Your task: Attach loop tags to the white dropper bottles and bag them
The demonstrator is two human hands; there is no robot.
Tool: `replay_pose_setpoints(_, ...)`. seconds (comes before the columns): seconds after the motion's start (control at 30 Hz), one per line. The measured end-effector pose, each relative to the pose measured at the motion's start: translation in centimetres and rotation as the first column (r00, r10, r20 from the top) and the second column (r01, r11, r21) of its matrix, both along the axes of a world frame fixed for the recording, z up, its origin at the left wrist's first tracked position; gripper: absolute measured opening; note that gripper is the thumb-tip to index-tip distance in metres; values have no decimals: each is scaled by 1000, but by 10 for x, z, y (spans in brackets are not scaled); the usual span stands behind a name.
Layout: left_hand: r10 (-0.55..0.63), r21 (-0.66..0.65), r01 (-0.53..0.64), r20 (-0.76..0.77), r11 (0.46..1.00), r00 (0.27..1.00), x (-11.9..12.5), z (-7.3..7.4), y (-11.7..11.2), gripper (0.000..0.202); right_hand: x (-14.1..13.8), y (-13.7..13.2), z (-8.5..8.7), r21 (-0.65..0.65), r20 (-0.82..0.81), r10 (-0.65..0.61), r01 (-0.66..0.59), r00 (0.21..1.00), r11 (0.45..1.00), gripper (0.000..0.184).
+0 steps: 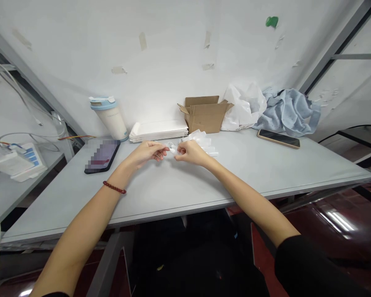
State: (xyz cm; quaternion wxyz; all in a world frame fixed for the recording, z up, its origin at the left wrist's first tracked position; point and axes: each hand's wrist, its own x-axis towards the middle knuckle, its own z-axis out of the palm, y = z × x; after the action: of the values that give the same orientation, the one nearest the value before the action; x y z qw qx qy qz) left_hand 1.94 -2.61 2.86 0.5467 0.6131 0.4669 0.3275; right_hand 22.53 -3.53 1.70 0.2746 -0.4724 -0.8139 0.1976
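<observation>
Above the middle of the table, my left hand [149, 153] pinches with thumb and forefinger at the edge of a small white, partly clear plastic piece [172, 150]. Its other fingers are curled. From the other side, my right hand [191, 152] closes its thumb and fingers on the same piece, covering part of it. The piece is too small to name more exactly. Just behind and beside my right hand lie several white, translucent tube-like pieces [207, 144] on the tabletop, partly hidden by that hand.
Along the back of the grey table [173, 194] stand a tumbler [109, 117], a stack of white flat packets [159, 130], an open cardboard box [207, 117], a white plastic bag [244, 107] and a blue cloth [289, 111]. Phones lie left [102, 156] and right [278, 138].
</observation>
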Motion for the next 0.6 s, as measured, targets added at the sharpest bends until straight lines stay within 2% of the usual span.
replay_pose_setpoints(0.37,27,17,-27,-37,1000,999,2,-2,0,29,-1,1,-4,6,22,3,-3,1000,1000,22)
replay_pose_setpoints(0.6,65,126,-48,-134,991,989,7,1,-3,25,-3,0,-2,-12,112,16,-14,994,1000,20)
